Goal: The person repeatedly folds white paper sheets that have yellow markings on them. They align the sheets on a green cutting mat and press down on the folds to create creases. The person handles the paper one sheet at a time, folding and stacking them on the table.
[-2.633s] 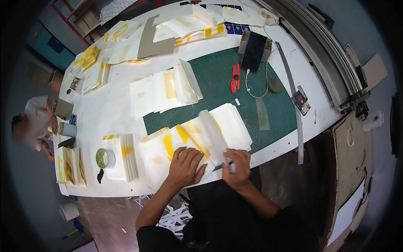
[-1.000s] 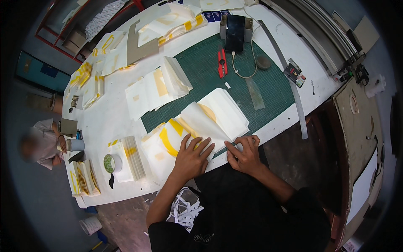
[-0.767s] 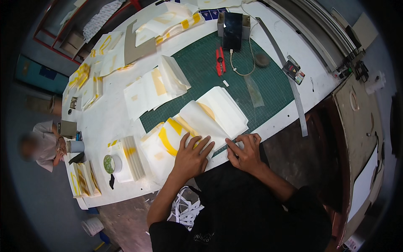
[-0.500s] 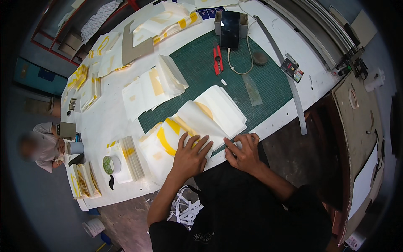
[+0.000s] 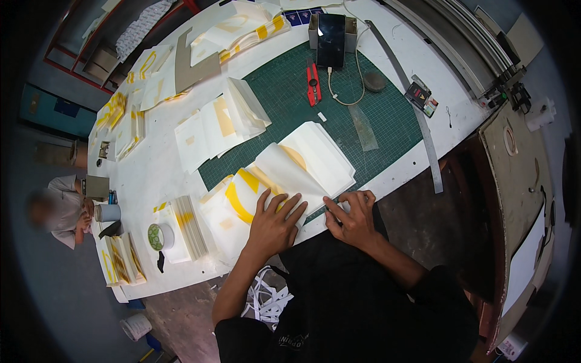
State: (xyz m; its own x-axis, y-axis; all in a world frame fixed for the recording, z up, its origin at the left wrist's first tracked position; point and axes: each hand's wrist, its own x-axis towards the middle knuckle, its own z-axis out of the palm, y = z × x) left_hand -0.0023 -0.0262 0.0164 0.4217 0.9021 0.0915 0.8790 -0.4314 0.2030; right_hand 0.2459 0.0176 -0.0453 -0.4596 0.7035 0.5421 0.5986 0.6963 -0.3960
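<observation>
My left hand (image 5: 276, 225) lies with fingers spread on a pile of white sheets with yellow printed shapes (image 5: 241, 196). Between my hands a whitish, see-through sheet (image 5: 284, 172) curves up, partly folded back over the pile. At its near right corner my right hand (image 5: 353, 220) has its fingers bent, with thumb and index finger closed at the sheet's edge. More white sheets (image 5: 324, 151) lie stacked just beyond, on the green cutting mat (image 5: 281, 85). Farther off on the mat rest a red utility knife (image 5: 313, 85) and a small white piece (image 5: 322, 117).
A phone (image 5: 331, 41) with a cable leans on a grey box. A long metal ruler (image 5: 426, 145) crosses the table's right side. Other yellow-printed piles (image 5: 224, 124) and a tape roll (image 5: 160, 236) lie leftward. A person (image 5: 65, 202) is at the far left.
My hands and the sheets stay almost where they were. At the far left, the other person's hands have shifted slightly closer together.
</observation>
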